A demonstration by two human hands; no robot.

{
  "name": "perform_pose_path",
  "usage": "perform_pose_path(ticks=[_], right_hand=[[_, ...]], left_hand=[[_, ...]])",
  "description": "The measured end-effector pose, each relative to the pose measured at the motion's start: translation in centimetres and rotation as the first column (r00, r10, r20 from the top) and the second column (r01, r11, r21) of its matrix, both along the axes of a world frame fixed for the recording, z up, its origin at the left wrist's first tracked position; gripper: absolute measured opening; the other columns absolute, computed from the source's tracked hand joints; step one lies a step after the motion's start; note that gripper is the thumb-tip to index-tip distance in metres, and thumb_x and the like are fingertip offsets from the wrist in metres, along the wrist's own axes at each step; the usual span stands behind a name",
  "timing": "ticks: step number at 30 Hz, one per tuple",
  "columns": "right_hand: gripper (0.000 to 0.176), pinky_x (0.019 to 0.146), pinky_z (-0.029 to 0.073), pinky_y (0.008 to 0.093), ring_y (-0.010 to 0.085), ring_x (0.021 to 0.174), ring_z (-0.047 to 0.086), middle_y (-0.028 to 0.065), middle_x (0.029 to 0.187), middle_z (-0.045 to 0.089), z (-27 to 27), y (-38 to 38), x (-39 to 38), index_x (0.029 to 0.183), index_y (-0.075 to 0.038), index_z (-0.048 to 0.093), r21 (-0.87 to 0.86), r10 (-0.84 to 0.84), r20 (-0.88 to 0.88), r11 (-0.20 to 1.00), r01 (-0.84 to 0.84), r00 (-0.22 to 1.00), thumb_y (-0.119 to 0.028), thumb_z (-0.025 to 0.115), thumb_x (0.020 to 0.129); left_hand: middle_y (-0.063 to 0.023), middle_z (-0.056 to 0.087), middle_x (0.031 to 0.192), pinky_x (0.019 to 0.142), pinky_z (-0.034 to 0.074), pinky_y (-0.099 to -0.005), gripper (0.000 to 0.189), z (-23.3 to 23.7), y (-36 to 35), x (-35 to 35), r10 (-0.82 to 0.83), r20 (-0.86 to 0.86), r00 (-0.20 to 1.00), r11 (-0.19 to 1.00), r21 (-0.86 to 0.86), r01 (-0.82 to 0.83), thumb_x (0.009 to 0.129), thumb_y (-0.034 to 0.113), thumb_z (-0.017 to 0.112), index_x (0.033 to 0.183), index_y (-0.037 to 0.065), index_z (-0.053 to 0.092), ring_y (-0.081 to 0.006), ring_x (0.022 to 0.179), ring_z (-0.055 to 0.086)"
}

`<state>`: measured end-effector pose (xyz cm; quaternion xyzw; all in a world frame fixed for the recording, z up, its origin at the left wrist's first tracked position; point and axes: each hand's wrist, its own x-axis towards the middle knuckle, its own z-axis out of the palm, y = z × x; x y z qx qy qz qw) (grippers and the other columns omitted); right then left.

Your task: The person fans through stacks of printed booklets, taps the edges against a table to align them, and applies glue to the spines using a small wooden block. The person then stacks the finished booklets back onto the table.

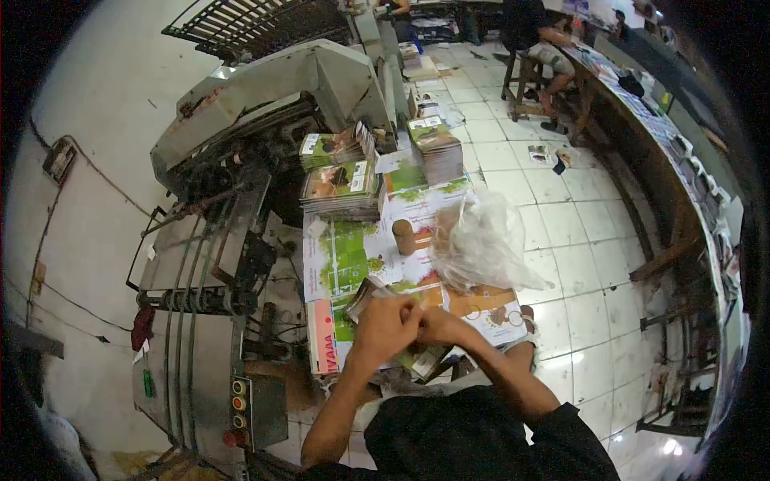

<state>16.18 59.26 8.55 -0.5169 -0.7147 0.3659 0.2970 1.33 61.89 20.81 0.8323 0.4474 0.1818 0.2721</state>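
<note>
On a table covered with printed sheets, my left hand and my right hand meet, both with bent fingers. They are over a small bundle of printed booklets, which shows at the upper left of my left hand and again below the hands. What the fingertips grip is too small to make out. Beyond the hands a brown cylinder stands upright on the sheets. To its right lies a crumpled clear plastic bag. Stacks of printed booklets stand at the table's far left.
Another booklet stack stands at the table's far end. A large grey machine is on the left, with a button panel near me. On the right runs a long paper-covered bench, where a person sits on a stool.
</note>
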Motion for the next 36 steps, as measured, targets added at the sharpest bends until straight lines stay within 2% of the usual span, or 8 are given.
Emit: perform_pose_path(ticks=[2,8,11,14,16,24,30,36], right_hand=[[0.056,0.078,0.051,0.0380,0.0311,0.090,0.066,0.0195,0.104,0.068,1.1,1.3,1.5,0.123,-0.004,0.059,-0.482,-0.046,-0.094,0.876,-0.005,0.995,-0.028,0.076,0.076],[0.060,0.068,0.051,0.0332,0.0203,0.072,0.065,0.0130,0.085,0.070,6.1,-1.8,0.5,0.113,-0.003,0.066,-0.289,-0.278,-0.061,0.924,0.250,0.959,-0.039,0.085,0.069],[0.074,0.070,0.051,0.0333,0.0203,0.082,0.065,0.0176,0.101,0.068,6.5,-5.3,1.0,0.125,0.000,0.056,0.527,-0.669,0.146,0.676,0.515,0.728,-0.039,0.085,0.070],[0.078,0.075,0.052,0.0334,0.0213,0.095,0.063,0.0182,0.116,0.062,5.2,-10.0,1.2,0.135,-0.001,0.046,-0.229,-0.563,-0.111,0.816,0.531,0.819,-0.040,0.081,0.078],[0.073,0.081,0.052,0.0321,0.0208,0.101,0.061,0.0147,0.118,0.062,2.1,-11.0,0.8,0.139,0.000,0.042,-0.824,-0.676,-0.376,0.556,0.105,0.634,-0.039,0.073,0.086],[0.056,0.103,0.041,0.0386,0.0278,0.119,0.056,0.0143,0.127,0.062,3.7,-7.6,-2.6,0.129,-0.008,0.059,-0.772,-0.447,-0.214,0.622,0.130,0.869,-0.049,0.059,0.093],[0.113,0.084,0.053,0.0332,0.0249,0.095,0.065,0.0258,0.109,0.064,-1.8,-10.3,-3.0,0.143,0.014,0.014,-0.631,-0.590,-0.307,0.713,0.305,0.747,-0.058,0.072,0.079],[0.085,0.078,0.053,0.0346,0.0212,0.085,0.065,0.0148,0.095,0.068,4.7,-8.9,-0.5,0.125,0.011,0.051,-0.644,-0.564,-0.278,0.710,0.284,0.778,-0.050,0.081,0.074]], left_hand=[[-0.0183,0.068,0.076,0.060,0.051,-0.0463,0.028,0.0,-0.8,-1.0,-0.040,-0.128,0.991,0.998,-0.060,0.032,0.088,0.031,0.063,0.082,0.004,0.071,-0.0349,0.069,0.067],[-0.0265,0.066,0.110,0.090,0.049,-0.0416,0.054,-9.0,4.7,-7.9,0.162,0.057,0.985,0.970,0.172,-0.169,0.088,0.039,0.067,0.121,-0.004,0.060,-0.0389,0.103,0.064],[-0.0269,0.060,0.125,0.096,0.046,-0.0390,0.060,-8.3,6.3,-8.2,0.225,0.081,0.971,0.940,-0.279,-0.195,0.091,0.037,0.065,0.131,-0.005,0.051,-0.0351,0.117,0.059],[-0.0246,0.059,0.128,0.100,0.043,-0.0355,0.062,-9.8,7.9,-8.9,0.229,0.072,0.971,0.948,-0.244,-0.206,0.096,0.045,0.057,0.134,-0.004,0.051,-0.0305,0.123,0.056],[-0.0230,0.059,0.129,0.102,0.041,-0.0336,0.064,-10.0,8.9,-8.5,0.230,0.105,0.967,0.893,-0.417,-0.167,0.100,0.051,0.045,0.135,-0.003,0.051,-0.0290,0.123,0.055],[-0.0146,0.059,0.124,0.101,0.039,-0.0324,0.059,-8.1,7.6,-9.5,-0.015,0.064,0.998,0.851,-0.523,0.046,0.103,0.046,0.042,0.134,-0.004,0.049,-0.0196,0.115,0.053],[-0.0095,0.058,0.126,0.097,0.042,-0.0308,0.057,-9.2,9.2,-11.4,0.102,0.249,0.963,0.685,-0.720,0.114,0.088,0.025,0.074,0.134,0.002,0.052,-0.0186,0.113,0.054],[-0.0083,0.058,0.126,0.098,0.043,-0.0320,0.063,-8.0,6.7,-11.9,0.185,0.346,0.920,0.642,-0.751,0.153,0.080,0.018,0.081,0.133,0.003,0.052,-0.0184,0.115,0.053]])
